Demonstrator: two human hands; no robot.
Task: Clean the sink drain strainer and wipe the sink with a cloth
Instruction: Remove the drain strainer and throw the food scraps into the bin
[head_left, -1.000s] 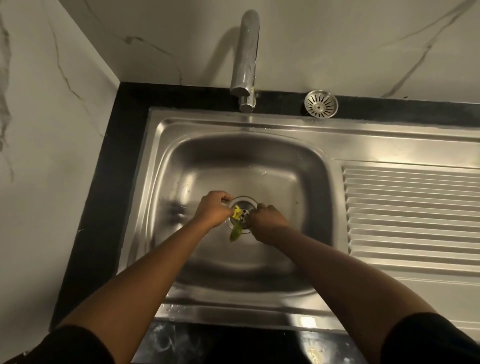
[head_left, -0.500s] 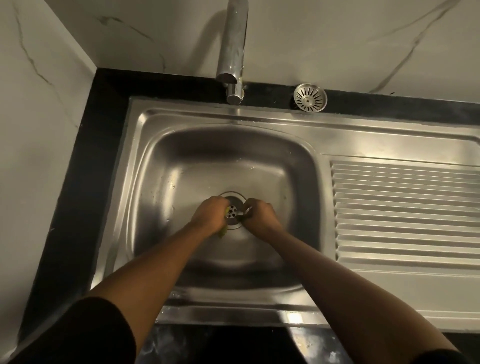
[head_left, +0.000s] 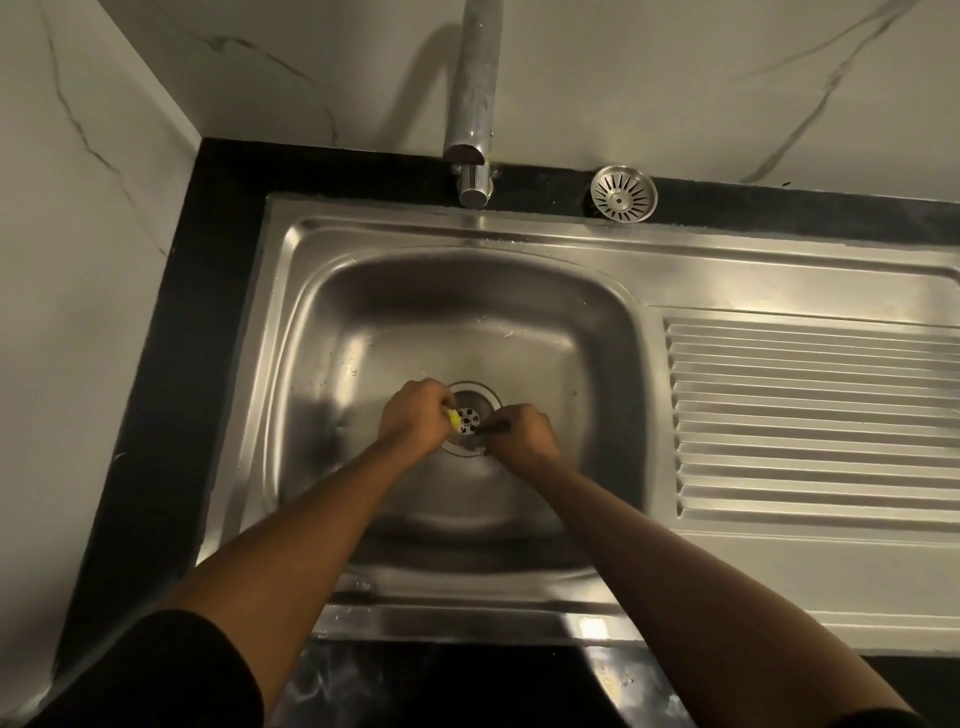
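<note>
Both my hands are down in the steel sink basin (head_left: 363, 332), over the drain opening (head_left: 471, 413) with its perforated bottom. My left hand (head_left: 415, 415) is closed on a small yellow scrap (head_left: 454, 419) at the drain's left edge. My right hand (head_left: 519, 434) pinches a thin dark bit (head_left: 493, 428) at the drain's right edge. The round metal drain strainer (head_left: 623, 194) lies out of the basin on the black ledge behind the sink, right of the tap. No cloth is in view.
A chrome tap (head_left: 471, 104) rises at the back centre, its spout above the basin's far rim. A ribbed drainboard (head_left: 810, 421) runs along the right. Black counter (head_left: 171, 364) borders the sink, with marble walls behind and on the left.
The green and yellow scrap that hung between my hands over the drain is now gathered into my left hand. My right fingers now pinch a dark bit. The view shifted slightly.
</note>
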